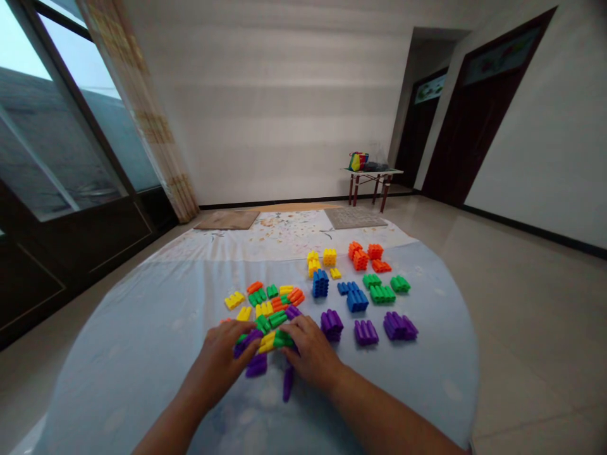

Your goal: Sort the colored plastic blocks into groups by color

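Note:
My left hand is closed around a purple ribbed plastic building block at the front of a mixed pile. Close by on the right, the fingers of my right hand grip a green block. Between the hands a yellow block touches the green one; whether all three are joined is hard to tell. Under my left fingers lies another purple block, and a narrow purple piece points toward me below my right hand. Beyond my fingertips lie loose yellow, green and orange blocks.
Right of my hands are colour-sorted groups: purple, blue, green, yellow and orange blocks. The round table has a pale blue cover. A small side table stands by the far wall.

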A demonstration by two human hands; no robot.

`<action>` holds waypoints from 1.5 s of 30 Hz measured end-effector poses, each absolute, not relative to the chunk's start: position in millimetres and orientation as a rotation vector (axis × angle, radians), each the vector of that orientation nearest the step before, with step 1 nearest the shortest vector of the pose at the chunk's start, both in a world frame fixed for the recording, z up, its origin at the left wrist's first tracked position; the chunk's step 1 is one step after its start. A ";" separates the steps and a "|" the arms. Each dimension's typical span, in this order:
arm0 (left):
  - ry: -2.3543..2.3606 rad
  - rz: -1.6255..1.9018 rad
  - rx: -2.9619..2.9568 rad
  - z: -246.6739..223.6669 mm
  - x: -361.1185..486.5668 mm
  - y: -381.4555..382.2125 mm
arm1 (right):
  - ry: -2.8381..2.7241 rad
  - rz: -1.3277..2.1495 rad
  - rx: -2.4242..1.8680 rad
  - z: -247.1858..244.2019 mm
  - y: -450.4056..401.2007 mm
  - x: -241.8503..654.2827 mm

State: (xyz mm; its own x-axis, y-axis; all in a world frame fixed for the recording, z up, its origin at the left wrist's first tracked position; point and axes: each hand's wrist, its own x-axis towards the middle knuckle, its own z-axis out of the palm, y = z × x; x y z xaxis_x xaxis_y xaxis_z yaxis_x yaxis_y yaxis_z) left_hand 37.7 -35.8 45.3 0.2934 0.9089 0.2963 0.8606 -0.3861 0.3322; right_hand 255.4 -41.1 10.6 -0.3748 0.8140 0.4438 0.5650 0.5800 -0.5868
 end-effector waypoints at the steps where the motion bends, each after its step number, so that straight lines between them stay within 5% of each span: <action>1: 1.623 0.591 2.472 45.0 40.9 -41.7 | -2.087 0.440 -1.095 10.4 -41.6 255.6; 7: 1.626 0.258 2.549 32.2 45.5 -49.0 | -2.108 0.400 -1.100 9.4 -42.5 256.3; 16: 1.862 0.469 2.512 24.9 53.5 -27.2 | -2.102 0.396 -1.100 10.7 -42.1 256.0; 29: 1.524 0.523 2.689 22.5 85.2 -58.7 | -1.996 0.381 -1.105 18.3 -45.2 254.6; 45: 2.390 0.797 2.095 12.6 28.6 -10.4 | -2.184 0.265 -1.094 0.1 -42.3 248.8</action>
State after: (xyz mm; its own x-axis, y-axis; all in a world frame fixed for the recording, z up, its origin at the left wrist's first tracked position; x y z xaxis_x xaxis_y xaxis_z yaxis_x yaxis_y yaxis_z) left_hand 28.6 -10.4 12.6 -0.1769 0.8956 0.4083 0.9613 0.0682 0.2670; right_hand 248.8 -42.3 0.1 -0.4225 0.7707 0.4770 0.6342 0.6274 -0.4519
